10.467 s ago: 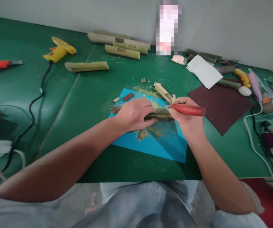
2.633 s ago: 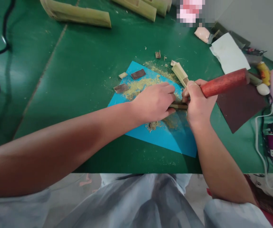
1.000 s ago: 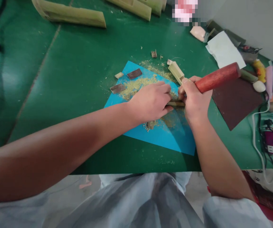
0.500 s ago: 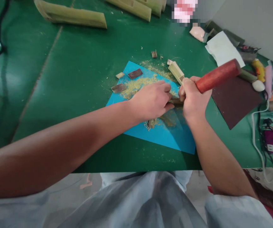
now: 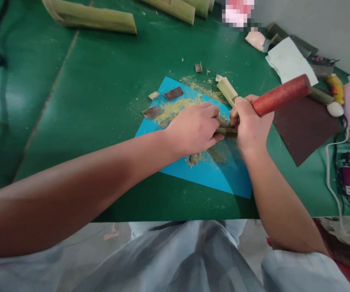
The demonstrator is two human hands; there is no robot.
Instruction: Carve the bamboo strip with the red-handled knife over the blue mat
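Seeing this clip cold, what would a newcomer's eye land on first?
Most likely the thick red handle slanting toward the picture's upper right from the right hand, its other end hidden. Next, probably, the bright blue sheet on the green table, strewn with yellowish shavings; above it, the left hand holds a narrow brownish piece.

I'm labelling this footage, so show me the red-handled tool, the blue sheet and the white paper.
Red-handled tool (image 5: 281,95), head view: middle of its handle.
Blue sheet (image 5: 208,173), head view: bare area by its near edge.
White paper (image 5: 290,61), head view: middle of its upper face.
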